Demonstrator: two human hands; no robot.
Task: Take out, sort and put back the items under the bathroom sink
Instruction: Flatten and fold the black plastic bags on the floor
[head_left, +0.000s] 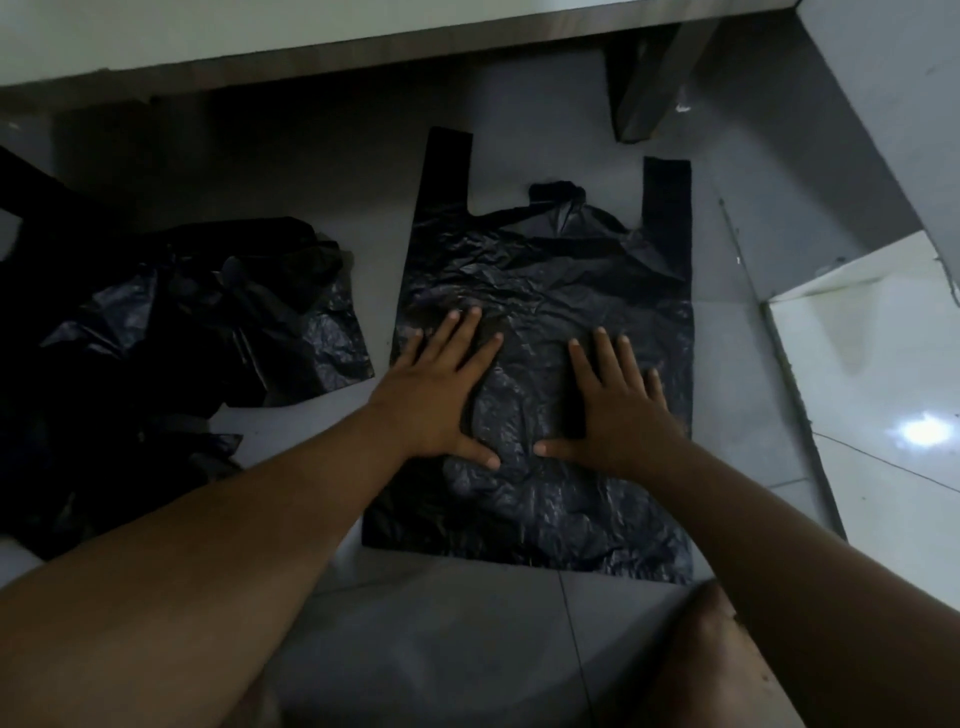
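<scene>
L grip (441, 400) & R grip (618, 410) flat on black bag (545, 280)

You have a grey tiled floor (467, 623) below you. A flat black bag (545, 291) lies on it. Crumpled bags (171, 332) sit left.

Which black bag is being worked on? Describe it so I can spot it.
On the grey tiled floor below the counter edge, find the flat black bag with both handle straps pointing up. Unlike the crumpled pile of black bags beside it, the left hand and right hand press it flat.
</scene>
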